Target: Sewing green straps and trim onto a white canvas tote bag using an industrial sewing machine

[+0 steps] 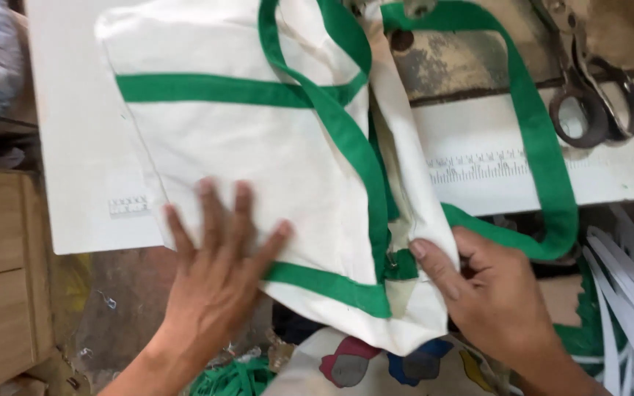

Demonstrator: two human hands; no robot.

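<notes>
A cream cloth bag (pixel 258 154) with green bands and a green strap (pixel 544 147) lies over the front edge of a white work table (pixel 75 147). My left hand (pixel 218 264) lies flat on the bag's near left part, fingers spread. My right hand (pixel 489 290) pinches the bag's folded right edge near its lower green band, thumb on top.
Metal scissors (pixel 596 103) lie at the back right on the table, beside a printed ruler strip (pixel 478 167). A wooden cabinet (pixel 1 271) stands at the left. White strips (pixel 629 293) and green scraps (pixel 232 378) lie below, with a colourful printed cloth (pixel 376 363).
</notes>
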